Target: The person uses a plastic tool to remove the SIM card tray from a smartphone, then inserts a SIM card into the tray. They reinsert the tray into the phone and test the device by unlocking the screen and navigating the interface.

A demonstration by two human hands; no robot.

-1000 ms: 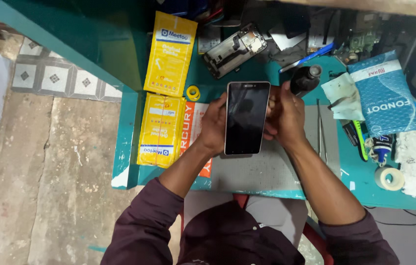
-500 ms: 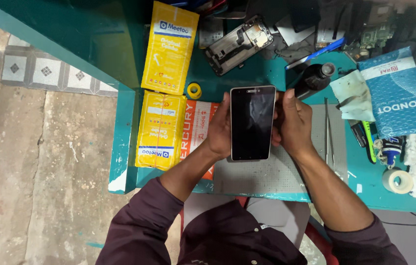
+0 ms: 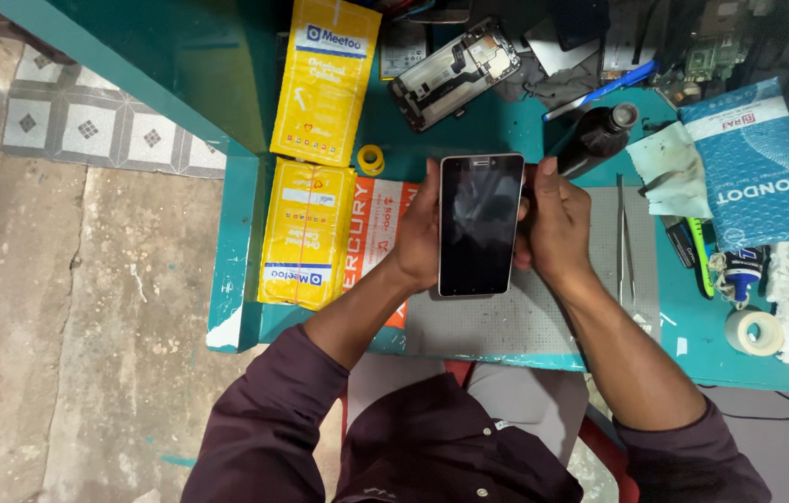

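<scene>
We hold a dark-screened phone upright between both hands over a grey mat on a teal bench. Our left hand grips the phone's left edge, thumb along the side and fingertips curled over the top corner. Our right hand clasps the right edge, fingers wrapped behind the body and 1 fingertip showing at the top right corner. Both hands are closed on the phone, pressing it from 9 and 3 o'clock. The screen is black and faces up at us, with faint reflections on the glass.

From the phone, a small yellow roll sits at 10 o'clock, just beside our left fingertips. Further out at 10 o'clock lies 1 yellow packet, and a 2nd yellow packet lies at 9 o'clock, with an orange packet partly under our left wrist. At 12 o'clock an opened phone frame rests tilted on the bench. At 1 o'clock a black bottle lies slanted, close to our right hand. Tweezers lie on the mat at 3 o'clock, just past our right hand. Further at 3 o'clock are a pale cloth and a blue pouch. A white tape roll sits at 4 o'clock, well apart
</scene>
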